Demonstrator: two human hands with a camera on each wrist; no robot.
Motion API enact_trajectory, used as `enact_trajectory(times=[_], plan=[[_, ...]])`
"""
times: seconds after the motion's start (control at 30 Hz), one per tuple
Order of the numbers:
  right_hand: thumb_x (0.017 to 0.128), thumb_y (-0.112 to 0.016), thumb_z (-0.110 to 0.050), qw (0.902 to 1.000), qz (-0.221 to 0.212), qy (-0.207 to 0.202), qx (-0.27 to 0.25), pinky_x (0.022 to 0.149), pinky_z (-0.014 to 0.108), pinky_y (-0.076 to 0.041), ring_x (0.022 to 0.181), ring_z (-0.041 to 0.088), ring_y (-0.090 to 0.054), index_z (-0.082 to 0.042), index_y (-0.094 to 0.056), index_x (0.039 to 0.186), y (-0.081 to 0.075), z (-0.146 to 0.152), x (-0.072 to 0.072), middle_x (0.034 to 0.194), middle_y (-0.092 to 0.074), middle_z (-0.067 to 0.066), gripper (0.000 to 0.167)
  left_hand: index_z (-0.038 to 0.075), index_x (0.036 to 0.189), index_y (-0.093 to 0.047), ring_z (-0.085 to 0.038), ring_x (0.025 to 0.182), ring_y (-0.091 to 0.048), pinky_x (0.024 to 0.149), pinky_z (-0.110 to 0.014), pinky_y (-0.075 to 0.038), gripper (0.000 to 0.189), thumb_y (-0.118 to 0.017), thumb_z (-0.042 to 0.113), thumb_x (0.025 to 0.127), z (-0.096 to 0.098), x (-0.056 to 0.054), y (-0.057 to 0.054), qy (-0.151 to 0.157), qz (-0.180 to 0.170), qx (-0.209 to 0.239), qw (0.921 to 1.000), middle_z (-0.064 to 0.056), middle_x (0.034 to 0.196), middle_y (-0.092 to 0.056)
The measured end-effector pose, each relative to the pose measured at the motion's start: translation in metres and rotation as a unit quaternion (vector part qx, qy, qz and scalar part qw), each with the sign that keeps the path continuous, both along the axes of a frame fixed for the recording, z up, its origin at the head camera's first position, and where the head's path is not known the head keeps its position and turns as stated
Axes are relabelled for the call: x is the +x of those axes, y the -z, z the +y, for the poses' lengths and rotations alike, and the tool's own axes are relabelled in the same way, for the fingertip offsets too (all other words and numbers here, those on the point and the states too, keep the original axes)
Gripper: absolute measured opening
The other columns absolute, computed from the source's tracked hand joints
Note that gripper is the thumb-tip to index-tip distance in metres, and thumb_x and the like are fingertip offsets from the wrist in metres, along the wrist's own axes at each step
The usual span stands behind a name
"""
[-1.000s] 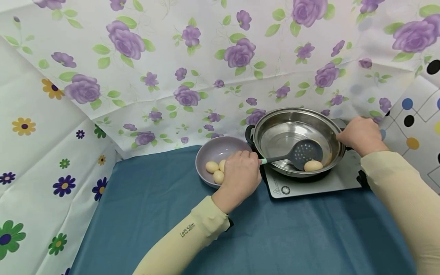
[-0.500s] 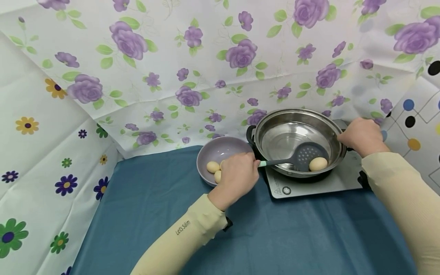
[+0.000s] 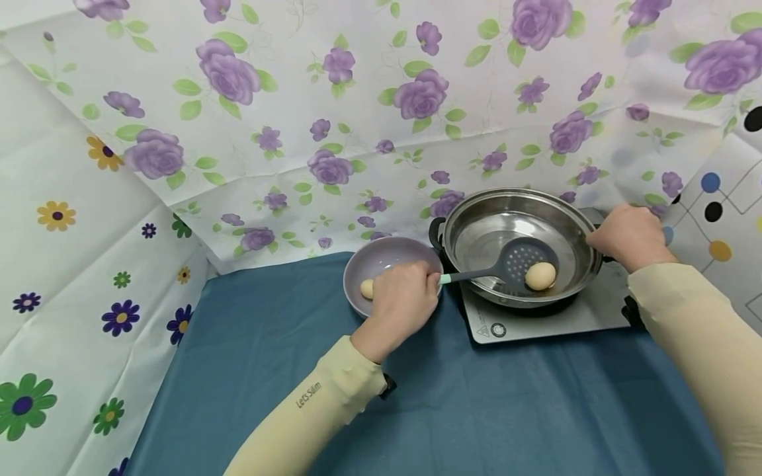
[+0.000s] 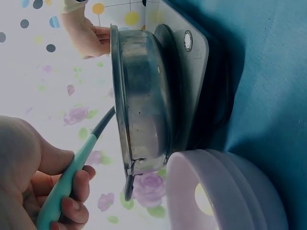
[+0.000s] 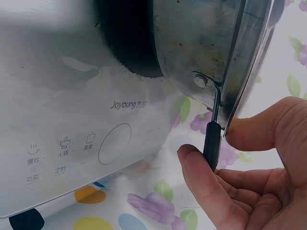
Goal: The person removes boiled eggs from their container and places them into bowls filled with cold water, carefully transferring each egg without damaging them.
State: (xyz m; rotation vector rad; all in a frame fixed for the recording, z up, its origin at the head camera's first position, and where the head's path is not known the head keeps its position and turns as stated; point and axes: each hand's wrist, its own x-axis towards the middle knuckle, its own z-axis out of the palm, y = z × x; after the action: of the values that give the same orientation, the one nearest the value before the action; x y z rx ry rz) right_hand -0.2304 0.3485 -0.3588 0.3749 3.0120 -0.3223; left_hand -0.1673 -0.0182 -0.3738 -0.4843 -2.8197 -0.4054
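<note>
My left hand (image 3: 400,305) grips the mint-green handle of a dark grey skimmer (image 4: 72,179), fingers curled round it. The skimmer's perforated head is inside a stainless steel pot (image 3: 485,225), near its front right wall. A light brown egg (image 3: 540,276) lies on the right part of that head. My right hand (image 3: 631,236) holds the pot's right handle (image 5: 212,146), thumb by the rim and fingers at the black grip. Below and behind my left hand is a mauve bowl (image 3: 357,261) with an egg (image 3: 366,288) in view; the hand hides part of its inside.
The pot stands on a flat silver induction cooker (image 3: 553,326) with touch markings. The bowl sits just left of the pot on a blue cloth (image 3: 268,344). A flowered sheet (image 3: 357,99) rises close behind them, with patterned sheets at both sides.
The skimmer head first slid right against the egg, then came back left and up, and the egg now lies on it. My left hand moved slightly left; my right stayed on the handle.
</note>
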Motion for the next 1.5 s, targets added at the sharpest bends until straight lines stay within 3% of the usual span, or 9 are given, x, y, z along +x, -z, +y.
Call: enact_trajectory(times=[0.3, 0.5, 0.83, 1.23, 1.5], plan=[[0.077, -0.058, -0.033, 1.0000, -0.003, 0.008, 0.000, 0.045, 0.037, -0.042, 0.065, 0.040, -0.054, 0.011, -0.058, 0.078, 0.003, 0.002, -0.003, 0.079, -0.055, 0.033, 0.044, 0.024, 0.057, -0.048, -0.016, 0.038, -0.040, 0.031, -0.029, -0.023, 0.042, -0.044, 0.037, 0.097, -0.007, -0.002, -0.007, -0.020, -0.010, 0.013, 0.9997, 0.002, 0.047, -0.042], [0.077, -0.058, -0.033, 1.0000, -0.003, 0.002, 0.006, 0.046, 0.039, -0.043, 0.067, 0.042, -0.054, 0.013, -0.058, 0.080, 0.003, 0.003, -0.003, 0.081, -0.055, 0.036, 0.046, 0.026, 0.063, -0.053, -0.014, 0.044, -0.044, 0.038, -0.029, -0.033, 0.036, -0.047, 0.037, 0.097, -0.016, -0.003, -0.015, -0.025, -0.020, 0.012, 0.9994, 0.005, 0.050, -0.046], [0.080, -0.060, -0.036, 1.0000, -0.006, 0.002, -0.001, 0.047, 0.039, -0.043, 0.071, 0.044, -0.054, 0.013, -0.058, 0.081, -0.001, 0.000, 0.000, 0.086, -0.054, 0.037, 0.049, 0.025, 0.072, -0.063, -0.011, 0.050, -0.049, 0.041, -0.027, -0.036, 0.026, -0.052, 0.036, 0.094, -0.033, -0.003, -0.024, -0.048, 0.027, -0.005, 0.9985, 0.007, 0.059, -0.054], [0.079, -0.059, -0.035, 1.0000, -0.006, -0.004, -0.001, 0.048, 0.040, -0.043, 0.070, 0.044, -0.054, 0.010, -0.059, 0.077, 0.001, 0.002, -0.001, 0.084, -0.055, 0.036, 0.045, 0.024, 0.080, -0.067, -0.009, 0.049, -0.047, 0.042, -0.027, -0.035, 0.023, -0.053, 0.035, 0.094, -0.060, -0.001, -0.038, -0.068, 0.025, 0.020, 0.9972, 0.007, 0.064, -0.058], [0.077, -0.060, -0.035, 1.0000, 0.000, -0.001, 0.001, 0.047, 0.041, -0.043, 0.071, 0.046, -0.054, 0.015, -0.058, 0.083, 0.003, 0.004, -0.004, 0.087, -0.053, 0.039, 0.050, 0.022, 0.080, -0.066, -0.011, 0.045, -0.044, 0.041, -0.030, -0.034, 0.027, -0.050, 0.036, 0.096, -0.083, 0.000, -0.045, -0.084, 0.026, 0.034, 0.9956, 0.006, 0.057, -0.052]])
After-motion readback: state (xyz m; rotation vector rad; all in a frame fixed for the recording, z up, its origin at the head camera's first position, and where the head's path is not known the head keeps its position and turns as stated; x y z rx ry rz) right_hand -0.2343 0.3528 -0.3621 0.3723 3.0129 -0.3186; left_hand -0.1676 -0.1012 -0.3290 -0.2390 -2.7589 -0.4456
